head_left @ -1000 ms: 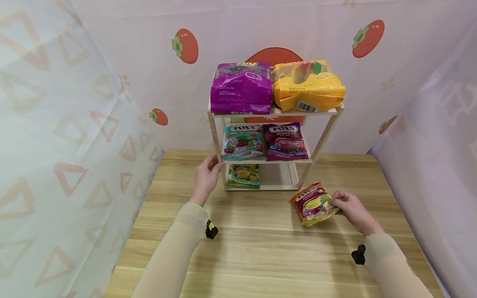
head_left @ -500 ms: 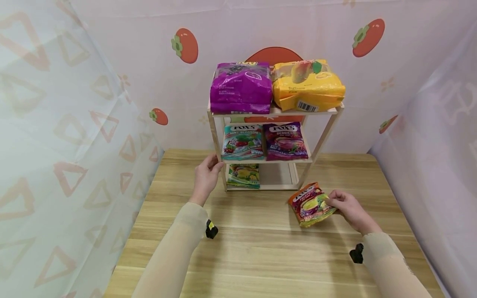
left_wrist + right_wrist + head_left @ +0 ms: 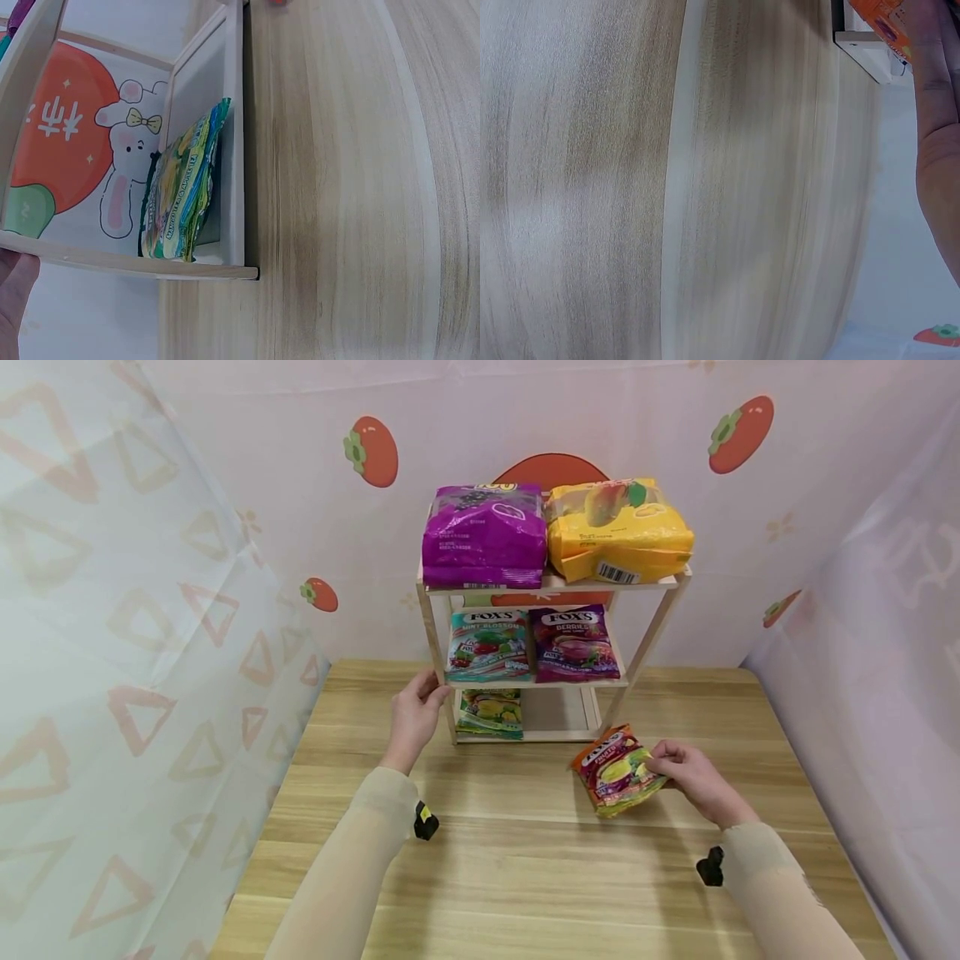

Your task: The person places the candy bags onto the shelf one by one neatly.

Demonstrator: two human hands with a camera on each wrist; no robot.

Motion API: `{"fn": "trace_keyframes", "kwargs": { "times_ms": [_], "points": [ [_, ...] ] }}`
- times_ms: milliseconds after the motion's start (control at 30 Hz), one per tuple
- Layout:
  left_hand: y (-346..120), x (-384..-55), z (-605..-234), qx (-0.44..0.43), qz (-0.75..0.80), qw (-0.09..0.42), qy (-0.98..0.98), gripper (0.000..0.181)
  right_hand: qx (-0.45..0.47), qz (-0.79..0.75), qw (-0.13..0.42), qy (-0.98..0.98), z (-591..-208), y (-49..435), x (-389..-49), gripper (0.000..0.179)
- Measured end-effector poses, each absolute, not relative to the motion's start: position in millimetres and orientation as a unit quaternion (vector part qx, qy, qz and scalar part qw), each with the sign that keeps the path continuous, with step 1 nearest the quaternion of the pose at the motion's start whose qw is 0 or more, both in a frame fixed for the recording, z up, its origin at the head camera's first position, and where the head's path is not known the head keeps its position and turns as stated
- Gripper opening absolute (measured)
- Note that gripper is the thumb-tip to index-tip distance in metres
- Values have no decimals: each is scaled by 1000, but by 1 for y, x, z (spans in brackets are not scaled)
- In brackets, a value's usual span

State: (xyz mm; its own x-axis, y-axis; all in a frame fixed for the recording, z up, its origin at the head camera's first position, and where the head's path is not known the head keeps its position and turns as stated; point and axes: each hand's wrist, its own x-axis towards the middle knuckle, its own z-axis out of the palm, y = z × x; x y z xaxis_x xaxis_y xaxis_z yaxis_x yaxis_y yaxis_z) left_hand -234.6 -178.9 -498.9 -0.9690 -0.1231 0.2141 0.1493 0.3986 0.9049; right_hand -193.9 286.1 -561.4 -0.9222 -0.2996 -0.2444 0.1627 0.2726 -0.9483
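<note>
In the head view my right hand (image 3: 693,779) pinches the right edge of an orange and red candy bag (image 3: 615,770) marked FOX'S. The bag is tilted, just in front of the shelf's lower right corner. At the left, my left hand (image 3: 415,720) holds the left post of a small wooden shelf (image 3: 540,737); some of its fingers are hidden. On the bottom tier lies a green candy bag (image 3: 491,712), also seen on its side in the left wrist view. The right wrist view catches only a corner of the orange candy bag (image 3: 889,26) by the fingers.
A mint candy bag (image 3: 489,646) and a berries candy bag (image 3: 573,645) fill the middle tier. Above them sit a purple bag (image 3: 485,539) and a yellow bag (image 3: 618,533). The shelf stands on a wooden table (image 3: 510,877), near the back cloth wall (image 3: 285,452).
My right hand has moved a little to the left with the orange candy bag, closer to the shelf's lower right corner. The left hand stays at the shelf post.
</note>
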Motion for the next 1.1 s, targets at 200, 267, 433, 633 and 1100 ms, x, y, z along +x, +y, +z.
{"fn": "trace_keyframes", "kwargs": {
  "times_ms": [200,267,433,633,1100],
  "points": [
    [-179,-234,-498,-6,-548,123,-827,32,-47,-601,195,773,-561,282,-194,29],
    [-179,-235,-498,-5,-549,125,-827,32,-47,-601,195,774,-562,282,-194,29],
    [-178,-236,-499,-5,-543,129,-830,32,-48,-599,195,776,-562,281,-193,31],
    [-178,-235,-500,-3,-544,130,-829,32,-54,-602,197,772,-563,279,-193,32],
    [-178,-234,-499,-3,-541,126,-832,34,-67,-610,199,764,-564,274,-194,28]
  ]
}}
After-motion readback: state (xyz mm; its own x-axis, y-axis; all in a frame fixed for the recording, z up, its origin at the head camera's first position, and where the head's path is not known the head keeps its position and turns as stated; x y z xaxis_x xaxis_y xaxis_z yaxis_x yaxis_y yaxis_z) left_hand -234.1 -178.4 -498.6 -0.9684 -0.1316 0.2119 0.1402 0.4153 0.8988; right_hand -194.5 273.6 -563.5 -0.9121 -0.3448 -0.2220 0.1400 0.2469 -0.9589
